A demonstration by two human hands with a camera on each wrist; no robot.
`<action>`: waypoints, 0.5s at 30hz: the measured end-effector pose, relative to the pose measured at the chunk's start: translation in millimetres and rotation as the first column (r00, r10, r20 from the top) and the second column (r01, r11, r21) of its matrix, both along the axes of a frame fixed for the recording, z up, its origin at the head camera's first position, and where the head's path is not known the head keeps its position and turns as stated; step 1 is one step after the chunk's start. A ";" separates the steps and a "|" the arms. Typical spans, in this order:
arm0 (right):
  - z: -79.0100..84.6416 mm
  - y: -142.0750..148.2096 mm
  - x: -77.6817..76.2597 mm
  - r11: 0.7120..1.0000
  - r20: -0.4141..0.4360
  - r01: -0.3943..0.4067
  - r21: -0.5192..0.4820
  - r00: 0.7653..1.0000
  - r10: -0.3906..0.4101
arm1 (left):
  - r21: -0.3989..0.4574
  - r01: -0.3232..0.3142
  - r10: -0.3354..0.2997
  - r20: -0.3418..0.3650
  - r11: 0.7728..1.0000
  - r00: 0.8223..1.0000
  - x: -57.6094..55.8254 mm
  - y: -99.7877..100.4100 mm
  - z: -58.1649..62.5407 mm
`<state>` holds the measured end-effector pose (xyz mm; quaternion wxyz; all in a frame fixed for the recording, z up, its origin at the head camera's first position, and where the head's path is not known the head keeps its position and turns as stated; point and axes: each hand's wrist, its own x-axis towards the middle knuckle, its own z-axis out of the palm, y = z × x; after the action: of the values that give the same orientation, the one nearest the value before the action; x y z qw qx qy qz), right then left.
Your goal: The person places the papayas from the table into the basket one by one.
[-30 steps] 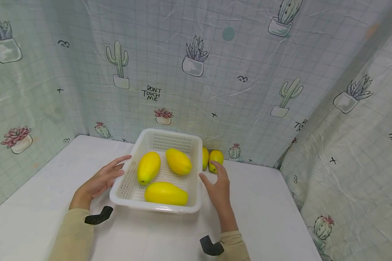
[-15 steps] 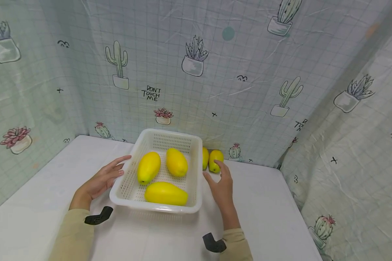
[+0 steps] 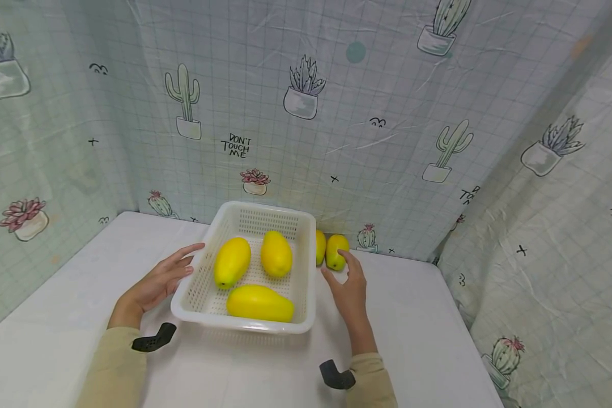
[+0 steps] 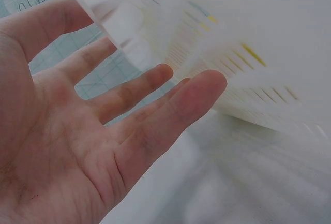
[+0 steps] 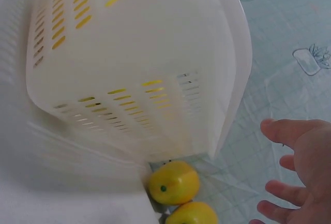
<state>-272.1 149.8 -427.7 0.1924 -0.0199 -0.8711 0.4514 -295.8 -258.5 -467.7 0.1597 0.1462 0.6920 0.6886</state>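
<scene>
A white perforated plastic basket (image 3: 238, 324) stands mid-table in the head view. Inside are three yellow mango-like fruits: a left one (image 3: 232, 263), a back right one (image 3: 276, 254) and a front one (image 3: 260, 303) lying crosswise. My left hand (image 3: 158, 281) has its fingers spread along the basket's left side; in the left wrist view its fingertips (image 4: 164, 71) are right at the wall. My right hand (image 3: 349, 288) is held apart from the basket's right side, thumb and fingers spread around nothing. Beyond its fingers lies a yellow-green fruit (image 3: 336, 253).
Another yellow-green fruit (image 3: 320, 247), partly hidden by the basket, lies beside that one at the table's back edge. A cactus-print curtain (image 3: 306, 147) rises behind and along both sides of the white table (image 3: 413, 328).
My right hand has moved slightly right, away from the basket rim. In the basket, the back right fruit has turned to point more toward me. My left hand has stayed put.
</scene>
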 end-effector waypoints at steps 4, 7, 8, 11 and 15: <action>-1.1 2.2 -2.4 1.000 0.020 0.008 0.014 1.000 -0.009 | 0.006 0.008 -0.008 -0.005 1.000 1.000 -0.4 -0.1 0.3; -2.5 4.0 -4.5 1.000 0.029 0.010 0.020 1.000 -0.011 | 0.010 0.012 -0.012 -0.005 1.000 1.000 -0.2 0.0 0.6; -3.0 4.5 -5.4 1.000 0.034 0.014 0.020 0.999 -0.014 | 0.009 0.013 -0.013 -0.005 1.000 1.000 -0.2 -0.1 0.5; -4.8 5.9 -7.7 1.000 0.032 0.017 0.027 0.999 -0.017 | 0.014 0.015 -0.015 -0.003 1.000 1.000 -0.2 -0.3 0.3; -6.2 7.6 -10.0 0.999 0.016 0.017 0.030 1.000 -0.017 | 0.021 0.016 -0.016 -0.003 1.000 1.000 -0.3 -0.6 0.3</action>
<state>-282.1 157.4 -433.9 0.1895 -0.0279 -0.8792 0.4363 -296.1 -259.1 -467.4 0.1628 0.1543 0.6836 0.6945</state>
